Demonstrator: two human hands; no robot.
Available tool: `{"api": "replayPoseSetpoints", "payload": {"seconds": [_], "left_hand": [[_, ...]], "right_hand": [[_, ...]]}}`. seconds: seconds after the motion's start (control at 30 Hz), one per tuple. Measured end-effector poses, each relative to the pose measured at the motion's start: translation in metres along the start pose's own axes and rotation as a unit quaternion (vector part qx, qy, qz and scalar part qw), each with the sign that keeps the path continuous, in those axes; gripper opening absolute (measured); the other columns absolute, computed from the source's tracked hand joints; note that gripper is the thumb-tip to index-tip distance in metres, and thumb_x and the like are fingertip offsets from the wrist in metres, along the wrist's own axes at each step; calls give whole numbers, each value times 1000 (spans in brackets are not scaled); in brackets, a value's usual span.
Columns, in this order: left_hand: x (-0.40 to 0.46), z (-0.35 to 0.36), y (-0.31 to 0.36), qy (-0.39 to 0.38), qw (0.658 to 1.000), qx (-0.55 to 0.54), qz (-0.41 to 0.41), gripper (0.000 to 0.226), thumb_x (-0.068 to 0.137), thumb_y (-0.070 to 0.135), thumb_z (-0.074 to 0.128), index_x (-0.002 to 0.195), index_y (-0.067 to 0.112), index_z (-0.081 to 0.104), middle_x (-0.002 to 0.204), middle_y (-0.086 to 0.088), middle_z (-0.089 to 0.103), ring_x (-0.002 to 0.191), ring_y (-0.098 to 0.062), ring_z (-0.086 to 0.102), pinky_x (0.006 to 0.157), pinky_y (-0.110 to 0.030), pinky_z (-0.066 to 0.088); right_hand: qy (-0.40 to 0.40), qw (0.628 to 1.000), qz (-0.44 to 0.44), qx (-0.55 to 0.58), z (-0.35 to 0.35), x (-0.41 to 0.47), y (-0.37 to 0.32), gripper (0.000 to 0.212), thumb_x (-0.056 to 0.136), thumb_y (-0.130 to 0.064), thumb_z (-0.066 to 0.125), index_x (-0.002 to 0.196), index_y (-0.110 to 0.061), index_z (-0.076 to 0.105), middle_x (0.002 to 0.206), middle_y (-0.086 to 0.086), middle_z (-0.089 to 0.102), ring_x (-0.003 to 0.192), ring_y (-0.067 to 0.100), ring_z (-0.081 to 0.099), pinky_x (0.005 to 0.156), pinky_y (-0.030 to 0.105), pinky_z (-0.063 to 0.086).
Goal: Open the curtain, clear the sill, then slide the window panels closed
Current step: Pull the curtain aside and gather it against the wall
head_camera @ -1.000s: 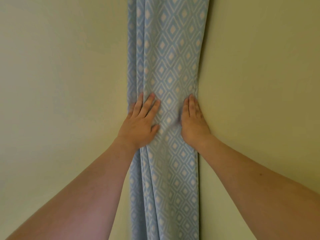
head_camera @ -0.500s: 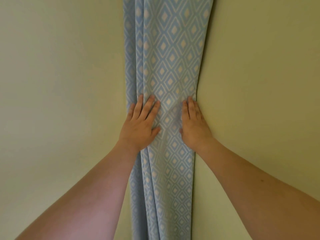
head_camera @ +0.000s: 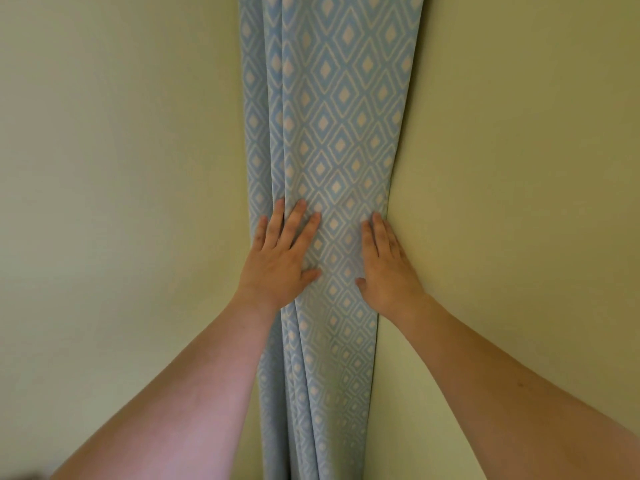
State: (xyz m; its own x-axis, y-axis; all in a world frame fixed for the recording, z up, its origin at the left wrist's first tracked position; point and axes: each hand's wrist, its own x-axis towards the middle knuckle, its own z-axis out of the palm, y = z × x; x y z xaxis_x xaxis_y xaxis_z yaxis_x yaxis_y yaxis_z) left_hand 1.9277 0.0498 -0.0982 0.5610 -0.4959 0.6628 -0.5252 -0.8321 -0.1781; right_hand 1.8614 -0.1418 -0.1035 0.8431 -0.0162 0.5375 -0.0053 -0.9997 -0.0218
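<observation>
In the corner where two pale green walls (head_camera: pixel 121 168) meet, the head view shows the blue diamond-patterned curtain (head_camera: pixel 332 116) hanging as one gathered bundle of folds. Your left hand (head_camera: pixel 280 261) presses flat on its left folds, fingers straight and slightly spread, thumb out. Your right hand (head_camera: pixel 388 268) lies flat along its right edge, fingers straight and together, next to the right wall. Neither hand grips the fabric. Compared with a second ago, the bundle sits a little narrower at hand height and both hands have shifted only slightly; the curtain is probably now fully drawn aside. No sill or window panels are in view, so treat those steps as not yet done.
</observation>
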Motion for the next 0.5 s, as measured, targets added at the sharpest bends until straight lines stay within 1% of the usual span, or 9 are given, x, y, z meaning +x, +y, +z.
{"api": "replayPoseSetpoints", "payload": {"seconds": [0.07, 0.13, 0.27, 0.37, 0.5], "left_hand": [[-5, -5, 1, -1, 1000, 0, 6, 95, 84, 59, 57, 155, 25, 4, 163, -2, -9, 144, -27, -24, 120, -51, 0], [-9, -8, 2, 10, 1000, -7, 14, 93, 84, 57, 58, 155, 24, 8, 164, -4, -4, 146, -28, -19, 120, -51, 0], [-20, -9, 8, 39, 999, -20, 25, 88, 85, 52, 61, 155, 21, 18, 163, -7, 8, 148, -30, -9, 120, -52, 4], [-30, -7, 14, 43, 998, -25, 28, 84, 85, 49, 62, 154, 20, 22, 163, -7, 11, 149, -33, -2, 120, -53, 7], [-39, -7, 20, 40, 998, -36, 34, 84, 85, 46, 64, 153, 19, 23, 163, -6, 10, 149, -31, -7, 120, -53, 4]], "right_hand": [[-5, 1000, 4, 9, -2, -8, -2, 100, 90, -29, 62, 153, -5, -12, 162, 13, -19, 151, 28, -13, 124, 39, 3], [-9, 1000, 7, 15, -3, -16, -3, 99, 90, -29, 62, 153, -5, -11, 162, 13, -18, 151, 27, -13, 124, 40, 4], [-24, 1000, 15, 11, -4, -33, -5, 98, 89, -30, 62, 153, -5, -8, 162, 13, -18, 151, 27, -13, 123, 42, 7], [-29, 999, 25, 15, -7, -46, -5, 98, 88, -31, 64, 154, -6, -4, 163, 11, -14, 152, 27, -10, 123, 43, 9], [-34, 999, 36, 16, -14, -66, -6, 97, 86, -30, 66, 155, -7, 1, 164, 12, -9, 152, 27, -5, 123, 41, 11]]}}
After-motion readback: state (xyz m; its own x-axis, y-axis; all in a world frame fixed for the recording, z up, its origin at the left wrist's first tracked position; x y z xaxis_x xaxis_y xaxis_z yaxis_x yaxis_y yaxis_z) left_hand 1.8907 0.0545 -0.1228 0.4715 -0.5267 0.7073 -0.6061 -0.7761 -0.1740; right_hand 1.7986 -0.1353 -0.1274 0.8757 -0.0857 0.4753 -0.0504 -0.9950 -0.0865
